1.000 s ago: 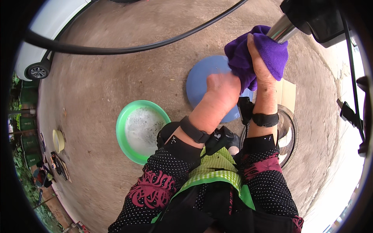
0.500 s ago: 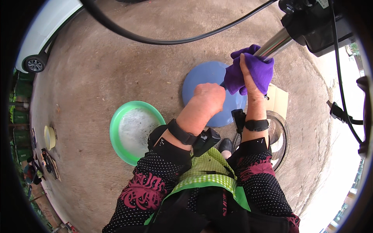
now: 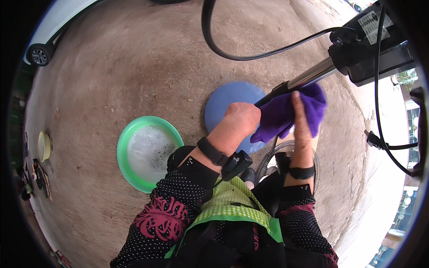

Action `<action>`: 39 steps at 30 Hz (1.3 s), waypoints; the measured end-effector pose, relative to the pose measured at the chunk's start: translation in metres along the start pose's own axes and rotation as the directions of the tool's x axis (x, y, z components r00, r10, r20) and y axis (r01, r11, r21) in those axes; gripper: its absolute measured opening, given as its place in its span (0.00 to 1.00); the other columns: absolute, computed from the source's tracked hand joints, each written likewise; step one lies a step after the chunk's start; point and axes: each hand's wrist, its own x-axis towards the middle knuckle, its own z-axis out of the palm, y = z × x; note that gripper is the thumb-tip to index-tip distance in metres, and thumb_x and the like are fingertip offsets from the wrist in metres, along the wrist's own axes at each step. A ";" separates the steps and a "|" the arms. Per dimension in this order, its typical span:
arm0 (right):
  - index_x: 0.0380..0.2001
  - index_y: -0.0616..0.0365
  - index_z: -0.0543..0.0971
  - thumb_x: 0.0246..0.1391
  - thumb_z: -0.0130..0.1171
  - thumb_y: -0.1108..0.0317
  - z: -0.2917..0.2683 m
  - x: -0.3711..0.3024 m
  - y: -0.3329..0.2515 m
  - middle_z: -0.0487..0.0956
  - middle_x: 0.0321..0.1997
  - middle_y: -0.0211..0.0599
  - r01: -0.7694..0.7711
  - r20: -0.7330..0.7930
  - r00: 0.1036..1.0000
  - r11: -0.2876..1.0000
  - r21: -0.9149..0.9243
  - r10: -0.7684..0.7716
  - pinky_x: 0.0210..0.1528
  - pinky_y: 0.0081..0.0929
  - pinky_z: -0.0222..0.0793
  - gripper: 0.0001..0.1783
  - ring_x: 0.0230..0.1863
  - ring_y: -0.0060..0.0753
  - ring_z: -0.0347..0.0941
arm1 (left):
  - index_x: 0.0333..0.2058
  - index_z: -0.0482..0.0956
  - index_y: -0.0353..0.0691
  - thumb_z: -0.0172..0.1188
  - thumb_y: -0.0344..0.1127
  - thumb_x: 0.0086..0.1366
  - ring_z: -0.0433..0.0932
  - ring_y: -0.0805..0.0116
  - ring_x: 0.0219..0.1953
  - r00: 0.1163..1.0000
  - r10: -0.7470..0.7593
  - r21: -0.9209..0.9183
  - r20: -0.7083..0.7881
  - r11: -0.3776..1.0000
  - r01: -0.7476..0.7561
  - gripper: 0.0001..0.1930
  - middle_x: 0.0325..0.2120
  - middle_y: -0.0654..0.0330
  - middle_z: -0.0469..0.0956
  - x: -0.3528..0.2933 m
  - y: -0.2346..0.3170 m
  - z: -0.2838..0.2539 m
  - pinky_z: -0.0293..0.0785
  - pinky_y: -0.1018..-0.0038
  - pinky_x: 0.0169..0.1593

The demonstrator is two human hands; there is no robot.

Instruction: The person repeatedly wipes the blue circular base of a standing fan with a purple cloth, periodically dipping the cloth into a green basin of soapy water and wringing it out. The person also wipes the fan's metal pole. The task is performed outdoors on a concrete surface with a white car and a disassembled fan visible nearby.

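My left hand (image 3: 243,118) is closed round the lower, dark part of a fan stand's pole (image 3: 318,73), which tilts up to the right. A blue round base (image 3: 232,100) sits at its lower end, partly behind this hand. At the upper end is a black housing (image 3: 373,49) with a label. My right hand (image 3: 302,117) grips a purple cloth (image 3: 279,117) at the pole's underside, thumb stretched along it. Its other fingers are hidden by the cloth, which is slightly blurred.
A green basin (image 3: 123,154) of sudsy water stands on the concrete floor to the left. Near my feet lies a round fan grille (image 3: 267,161) beside cardboard. Black cable (image 3: 259,58) loops overhead, and a plug (image 3: 374,139) hangs at right. A white car (image 3: 56,27) is far left.
My right hand and the cloth have moved down and right, off the top side of the pole, baring more of it. The pole and housing have shifted slightly; my left hand keeps its grip.
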 end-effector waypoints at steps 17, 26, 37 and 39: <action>0.41 0.63 0.77 0.52 0.73 0.57 0.034 0.067 -0.035 0.80 0.39 0.36 0.221 -0.225 0.942 0.964 -0.146 -0.250 0.48 0.27 0.70 0.23 0.40 0.27 0.75 | 0.43 0.81 0.43 0.68 0.40 0.55 0.83 0.54 0.44 0.997 0.033 -0.019 -0.076 0.999 -0.034 0.17 0.36 0.55 0.84 0.006 -0.003 0.008 0.79 0.58 0.44; 0.36 0.59 0.73 0.54 0.69 0.63 0.046 0.033 0.023 0.76 0.30 0.30 0.091 -0.120 0.985 0.967 -0.238 -0.122 0.40 0.25 0.71 0.16 0.32 0.21 0.71 | 0.44 0.81 0.43 0.67 0.40 0.56 0.83 0.53 0.44 0.996 0.038 -0.008 -0.083 0.999 -0.039 0.17 0.37 0.54 0.84 0.001 -0.012 0.005 0.78 0.57 0.45; 0.39 0.62 0.74 0.53 0.69 0.61 0.050 0.038 0.040 0.78 0.35 0.35 0.157 -0.199 0.953 0.935 -0.318 -0.228 0.41 0.29 0.72 0.19 0.36 0.25 0.73 | 0.41 0.85 0.43 0.65 0.36 0.56 0.84 0.58 0.44 0.994 0.067 -0.011 -0.088 0.998 -0.068 0.13 0.39 0.57 0.85 -0.004 -0.004 0.010 0.80 0.59 0.44; 0.35 0.63 0.76 0.55 0.68 0.57 0.046 0.038 0.040 0.79 0.32 0.36 0.118 -0.172 0.961 0.885 -0.450 -0.216 0.39 0.30 0.72 0.18 0.33 0.26 0.73 | 0.42 0.86 0.46 0.63 0.33 0.58 0.84 0.62 0.44 0.992 0.068 0.013 -0.109 0.998 -0.067 0.12 0.40 0.61 0.85 -0.006 0.002 0.015 0.78 0.58 0.40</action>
